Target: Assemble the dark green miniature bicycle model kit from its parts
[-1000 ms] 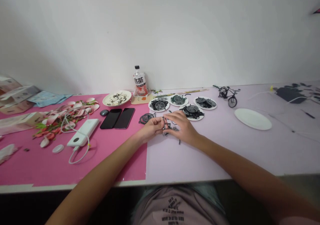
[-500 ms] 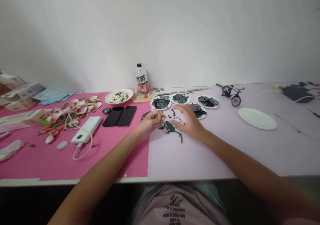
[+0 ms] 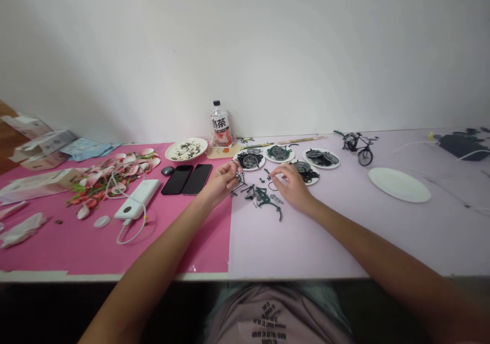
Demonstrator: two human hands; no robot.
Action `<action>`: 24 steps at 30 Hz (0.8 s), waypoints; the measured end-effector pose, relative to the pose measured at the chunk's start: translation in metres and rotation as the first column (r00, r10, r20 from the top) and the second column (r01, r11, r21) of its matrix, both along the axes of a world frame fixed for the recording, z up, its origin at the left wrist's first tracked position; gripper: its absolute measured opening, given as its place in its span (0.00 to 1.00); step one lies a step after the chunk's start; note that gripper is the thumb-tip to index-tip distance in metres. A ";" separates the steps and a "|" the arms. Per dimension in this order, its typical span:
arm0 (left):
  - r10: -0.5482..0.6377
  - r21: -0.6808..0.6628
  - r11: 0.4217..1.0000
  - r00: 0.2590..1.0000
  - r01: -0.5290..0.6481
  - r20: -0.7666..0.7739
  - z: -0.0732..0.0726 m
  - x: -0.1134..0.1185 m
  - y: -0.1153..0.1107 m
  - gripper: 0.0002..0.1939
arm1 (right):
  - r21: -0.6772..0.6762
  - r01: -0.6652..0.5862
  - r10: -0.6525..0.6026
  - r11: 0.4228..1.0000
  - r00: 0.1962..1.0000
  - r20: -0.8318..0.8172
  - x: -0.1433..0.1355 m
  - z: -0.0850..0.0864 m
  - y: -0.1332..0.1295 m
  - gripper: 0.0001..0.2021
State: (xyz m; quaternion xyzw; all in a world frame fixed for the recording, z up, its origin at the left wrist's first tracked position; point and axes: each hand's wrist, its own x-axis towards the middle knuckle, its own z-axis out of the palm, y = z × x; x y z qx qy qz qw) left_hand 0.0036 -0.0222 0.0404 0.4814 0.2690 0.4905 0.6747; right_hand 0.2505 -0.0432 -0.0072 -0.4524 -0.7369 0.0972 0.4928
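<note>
My left hand (image 3: 222, 181) is closed, thumb and fingers pinching a thin dark model bicycle part (image 3: 240, 179) whose rods stick out below the fingertips. My right hand (image 3: 293, 187) reaches down to the table with thumb and index finger drawn together at a small curved black piece (image 3: 267, 171). Between the hands lie a dark green model bicycle part (image 3: 262, 196), a curved black mudguard-like strip (image 3: 278, 210) and a grey lattice piece (image 3: 276, 199). A thin black ring (image 3: 271, 186) is partly hidden by the right fingers.
Behind the hands stand several plates of wheels and parts, one a white plate (image 3: 247, 168). Farther right are a model bicycle (image 3: 358, 147) and a white oval plate (image 3: 399, 185). Leftward lie two phones (image 3: 177, 179), a power bank (image 3: 138, 199) and petals (image 3: 115, 173); a bottle (image 3: 221, 125) stands behind.
My left hand has moved left and slightly up with its part, away from the green piece. My right hand's spread thumb and fingers have come down and closed at the small curved piece.
</note>
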 end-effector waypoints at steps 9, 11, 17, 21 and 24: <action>0.023 -0.011 1.000 1.000 -0.023 -0.001 -0.006 0.003 0.002 0.17 | -0.121 -0.132 0.142 0.984 0.987 0.078 -0.005 0.011 -0.015 0.15; 0.027 -0.011 1.000 1.000 -0.028 -0.004 -0.007 0.002 0.004 0.17 | -0.109 -0.185 0.199 0.977 0.969 0.147 -0.007 0.010 -0.016 0.12; 0.038 -0.026 0.999 0.999 -0.038 0.006 -0.012 0.000 0.009 0.18 | -0.100 -0.306 0.322 0.947 0.901 0.290 -0.012 0.009 -0.018 0.09; 0.000 -0.029 1.000 1.000 0.000 0.022 -0.014 0.001 0.008 0.19 | -0.161 -0.351 0.385 0.923 0.871 0.306 -0.009 0.009 -0.018 0.06; -0.023 -0.039 0.999 1.000 0.023 0.006 -0.015 0.002 0.007 0.18 | -0.201 -0.341 0.390 0.918 0.869 0.304 -0.008 0.010 -0.019 0.05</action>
